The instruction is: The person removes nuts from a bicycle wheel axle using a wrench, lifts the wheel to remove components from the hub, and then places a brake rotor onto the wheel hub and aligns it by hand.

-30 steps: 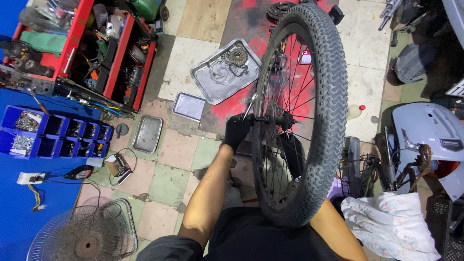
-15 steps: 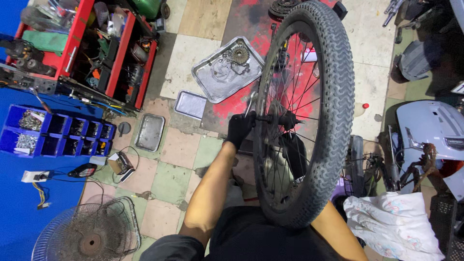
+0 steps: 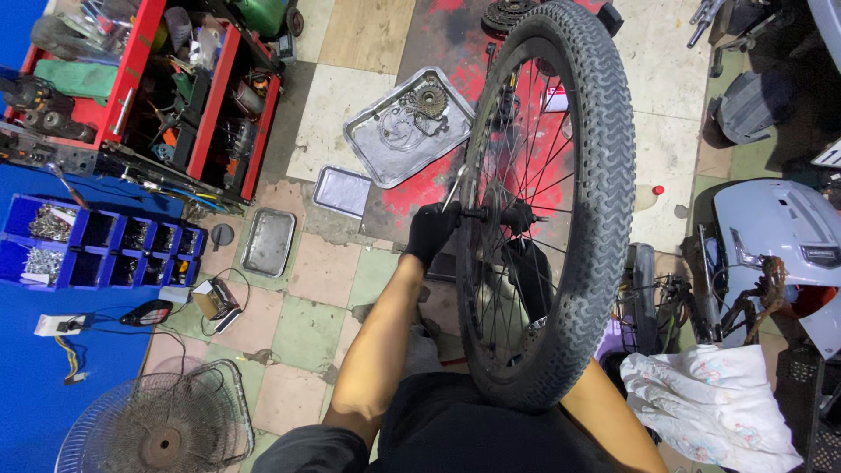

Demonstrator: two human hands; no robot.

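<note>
Head view: the left hand (image 3: 431,232), in a black glove, is clamped on a wrench (image 3: 454,189) at the hub of an upright bicycle wheel (image 3: 604,175) standing between the person's knees. The right hand (image 3: 519,216) sits behind the spokes at the axle; its grip cannot be told. A metal tray (image 3: 372,140) lies on the tiled floor nearby.

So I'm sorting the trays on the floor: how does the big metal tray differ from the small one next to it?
The big metal tray lies turned at an angle to the floor tiles and holds a sprocket cluster and loose parts. The small metal tray sits squarer to them and looks bare. The big one lies farther from the person than the small one. Both are shallow, silver and rectangular with rounded corners.
</note>
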